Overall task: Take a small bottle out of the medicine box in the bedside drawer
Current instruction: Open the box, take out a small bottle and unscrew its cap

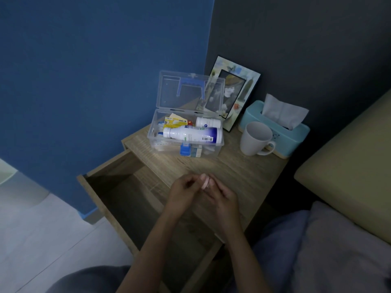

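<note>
A clear plastic medicine box (pixel 155 142) stands on the wooden bedside table (pixel 243 176) with its lid raised. Inside lie a large white bottle (pixel 190 134), a smaller white bottle (pixel 208 122) and a yellow packet (pixel 175 122). The drawer (pixel 118 199) is pulled out below and looks bare. My left hand (pixel 182 194) and my right hand (pixel 222 194) meet above the table's front edge. Between their fingers is a small pale pink bottle (pixel 204 181), mostly hidden by the fingers.
A white mug (pixel 255 138) and a light blue tissue box (pixel 296 132) stand at the right of the table. A picture frame (pixel 234 92) leans on the dark wall behind the medicine box. A bed with a pillow (pixel 338 250) lies to the right.
</note>
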`<action>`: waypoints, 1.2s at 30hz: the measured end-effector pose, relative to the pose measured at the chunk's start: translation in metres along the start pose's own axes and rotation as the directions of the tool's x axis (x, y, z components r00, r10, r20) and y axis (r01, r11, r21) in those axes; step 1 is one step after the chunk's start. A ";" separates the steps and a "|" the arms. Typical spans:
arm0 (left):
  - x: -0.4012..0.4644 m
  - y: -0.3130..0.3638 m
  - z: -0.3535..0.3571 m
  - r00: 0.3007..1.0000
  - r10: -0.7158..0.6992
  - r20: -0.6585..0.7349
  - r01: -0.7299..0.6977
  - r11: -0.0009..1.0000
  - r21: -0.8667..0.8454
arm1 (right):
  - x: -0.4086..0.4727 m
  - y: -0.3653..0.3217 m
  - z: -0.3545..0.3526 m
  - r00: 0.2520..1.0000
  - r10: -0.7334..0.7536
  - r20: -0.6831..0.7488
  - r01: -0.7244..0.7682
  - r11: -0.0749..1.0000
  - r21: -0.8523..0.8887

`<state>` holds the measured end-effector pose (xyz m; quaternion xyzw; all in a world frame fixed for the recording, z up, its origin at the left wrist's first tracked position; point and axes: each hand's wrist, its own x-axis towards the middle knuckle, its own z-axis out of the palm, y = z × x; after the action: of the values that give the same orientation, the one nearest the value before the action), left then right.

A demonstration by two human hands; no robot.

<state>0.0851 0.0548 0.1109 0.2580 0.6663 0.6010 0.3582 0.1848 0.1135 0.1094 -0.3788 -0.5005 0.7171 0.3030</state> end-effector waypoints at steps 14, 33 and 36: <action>0.002 0.000 -0.005 0.999 0.034 0.009 -0.035 0.998 0.049 | 0.002 -0.001 -0.003 0.999 -0.017 0.046 0.019 0.999 -0.045; 0.002 -0.002 0.006 0.998 -0.027 -0.059 0.034 0.990 0.134 | 0.004 0.008 -0.012 0.999 -0.046 0.014 0.048 0.987 -0.150; 0.003 -0.004 0.004 0.997 -0.058 -0.052 0.063 0.993 0.104 | 0.004 0.008 -0.014 0.999 -0.044 0.031 0.049 0.985 -0.166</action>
<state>0.0869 0.0596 0.1061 0.2414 0.7133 0.5599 0.3455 0.1943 0.1209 0.0975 -0.3813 -0.5717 0.6704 0.2800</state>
